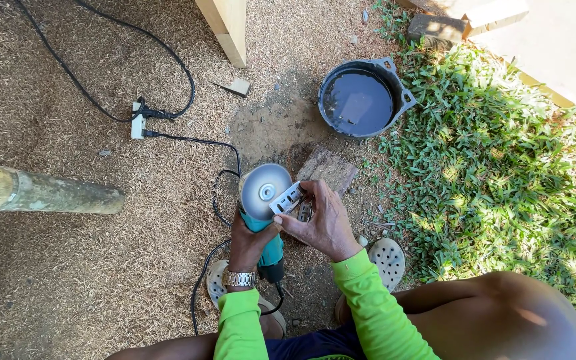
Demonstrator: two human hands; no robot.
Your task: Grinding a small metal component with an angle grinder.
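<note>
1. Your left hand [247, 241] is wrapped tight around the teal angle grinder [266, 230], its disc [263, 191] facing up.
2. Your right hand [325, 223] pinches a flat metal wrench [287, 199] against the disc's centre.
3. The grinder sits low in the middle, over sawdust.
4. A dark bucket [363, 100] of water stands farther off to the right, beside grass [501, 173].

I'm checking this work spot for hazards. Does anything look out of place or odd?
One thing stands out: the power strip lies loose in the sawdust, its black cords trailing to the grinder both hands hold. A bucket of water stands a little way beyond the grinder.
</note>
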